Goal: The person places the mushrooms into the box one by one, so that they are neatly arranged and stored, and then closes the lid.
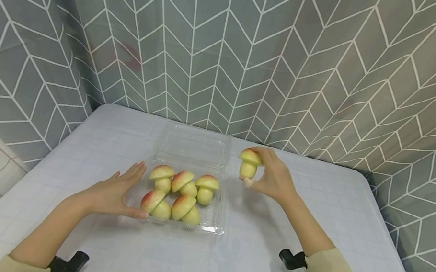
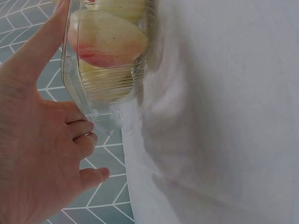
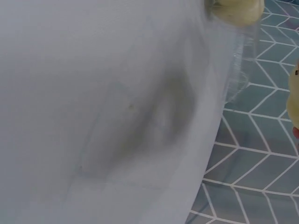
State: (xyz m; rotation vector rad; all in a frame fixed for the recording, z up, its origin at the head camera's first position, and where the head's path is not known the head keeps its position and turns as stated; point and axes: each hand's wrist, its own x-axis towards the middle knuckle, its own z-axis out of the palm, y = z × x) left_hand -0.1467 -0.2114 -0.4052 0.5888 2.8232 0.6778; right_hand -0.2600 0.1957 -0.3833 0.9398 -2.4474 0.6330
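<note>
A clear plastic box [image 1: 216, 223] lies on the table with its lid [image 1: 194, 147] folded back behind it. Several mushroom-shaped pieces [image 1: 183, 207], yellow with reddish caps, lie in it in two rows. My left hand [image 1: 113, 193] is at the box's left side, fingers extended along it and thumb touching the front left corner. In the left wrist view, that hand [image 2: 42, 135] touches the box rim. My right hand [image 1: 276, 178] pinches one upright mushroom-shaped piece [image 1: 249, 163] between thumb and fingers, above the table to the right of the box. The right wrist view shows only its edge.
A white cloth covers the table [image 1: 177, 265]. Grey curtains [image 1: 224, 49] with white chevron lines stand behind it and at both sides. Black wrist mounts [image 1: 68, 265] are strapped near both sleeves.
</note>
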